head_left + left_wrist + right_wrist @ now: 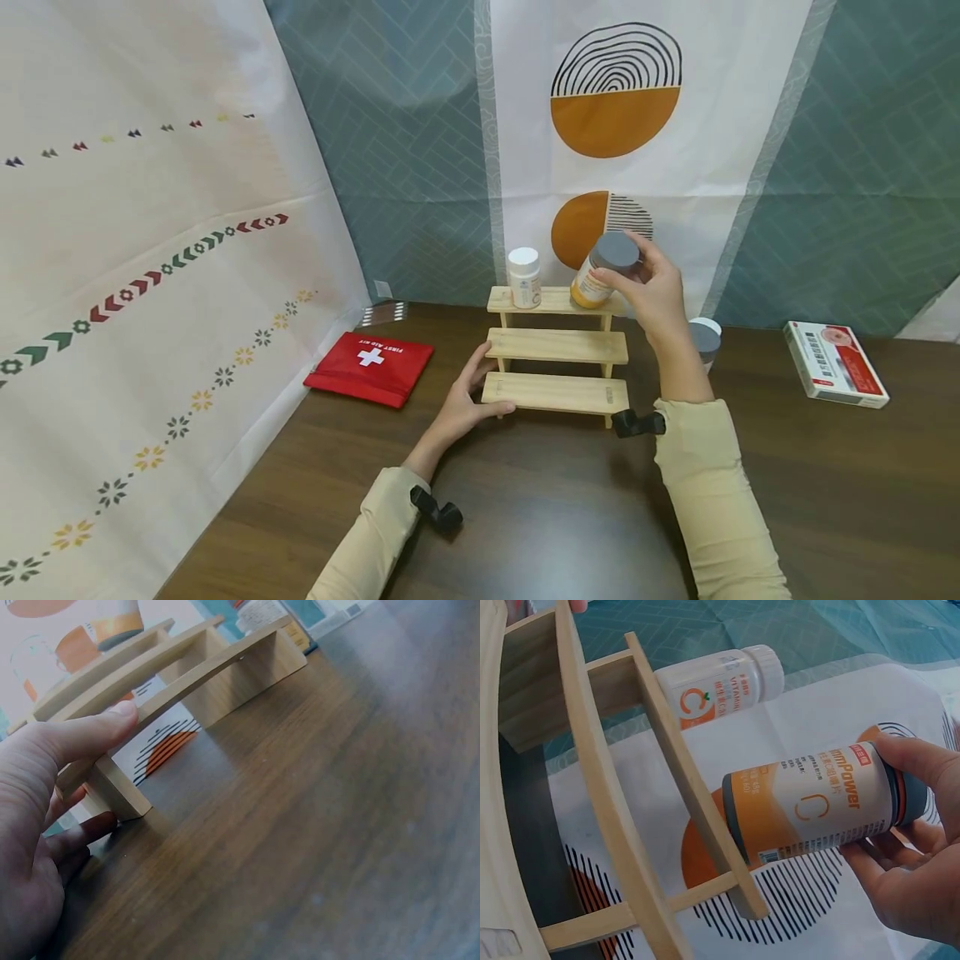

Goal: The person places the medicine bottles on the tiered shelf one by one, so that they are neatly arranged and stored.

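Your right hand (pixel 654 287) is clamped on the grey-capped bottle (pixel 802 799), thumb and fingers at the cap end. You hold the bottle tilted at the right end of the top tier of the wooden stand (pixel 557 345); whether its base touches the tier cannot be told. Its white-and-orange label carries orange lettering that ends in "mmPower", a large orange "C" mark, smaller Chinese characters and a barcode.

Your left hand (pixel 465 400) grips the left end of the lowest tier, thumb at the front edge.

The white bottle (pixel 524 279) stands upright on the left part of the top tier. Its label shows "VITAMI", the rest being unclear, above an orange "C".

The red pouch (pixel 369 367), left of the stand, reads "FIRST AID KIT" beside a white cross. The white-and-red box (pixel 836 364) at the far right bears print too small to read. Beyond your right forearm, a container (pixel 705 339) is partly hidden.

The surface (pixel 525 508) is dark brown with wood grain. Behind it hangs a teal herringbone cloth (pixel 405 167) with a white panel of orange and black-lined half-circles; a white patterned cloth (pixel 150 250) covers the left side.
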Tool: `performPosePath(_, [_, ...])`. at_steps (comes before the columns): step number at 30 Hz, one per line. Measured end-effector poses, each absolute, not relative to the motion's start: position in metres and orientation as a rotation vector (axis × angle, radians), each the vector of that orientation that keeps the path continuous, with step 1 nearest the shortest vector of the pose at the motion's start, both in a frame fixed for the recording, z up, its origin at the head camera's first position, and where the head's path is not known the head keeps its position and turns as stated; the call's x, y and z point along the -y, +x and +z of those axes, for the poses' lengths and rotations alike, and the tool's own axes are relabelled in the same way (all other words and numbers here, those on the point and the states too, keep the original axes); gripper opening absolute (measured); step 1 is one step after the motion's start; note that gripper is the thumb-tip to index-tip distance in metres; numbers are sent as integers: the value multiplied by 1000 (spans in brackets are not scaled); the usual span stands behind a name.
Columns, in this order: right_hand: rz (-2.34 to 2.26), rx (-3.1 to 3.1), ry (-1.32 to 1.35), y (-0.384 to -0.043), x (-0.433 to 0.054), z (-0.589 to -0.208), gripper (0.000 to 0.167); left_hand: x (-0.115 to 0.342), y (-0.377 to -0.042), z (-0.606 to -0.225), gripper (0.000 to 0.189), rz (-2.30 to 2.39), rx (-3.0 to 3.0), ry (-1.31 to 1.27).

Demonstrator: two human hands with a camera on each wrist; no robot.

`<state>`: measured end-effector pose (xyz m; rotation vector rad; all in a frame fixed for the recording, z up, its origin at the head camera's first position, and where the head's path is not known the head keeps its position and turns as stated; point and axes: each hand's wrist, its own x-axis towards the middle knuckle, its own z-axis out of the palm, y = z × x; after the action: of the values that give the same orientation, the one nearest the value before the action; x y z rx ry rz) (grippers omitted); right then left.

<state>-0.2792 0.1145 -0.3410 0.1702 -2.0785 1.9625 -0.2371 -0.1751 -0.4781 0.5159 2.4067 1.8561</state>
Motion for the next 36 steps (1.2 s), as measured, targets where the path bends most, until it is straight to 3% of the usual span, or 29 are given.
performPosePath(14, [1976,2059,169,-296,-100,-350,69,170,-224,-455,99,1839,-2377,555])
performPosePath(23, [1967,2055,164,-307,-90,-357,69,174,-237,-478,102,1866,-2411,523])
performPosePath(36, [1998,2031,182,-309,-85,-359,66,172,-234,-472,102,1854,-2402,518])
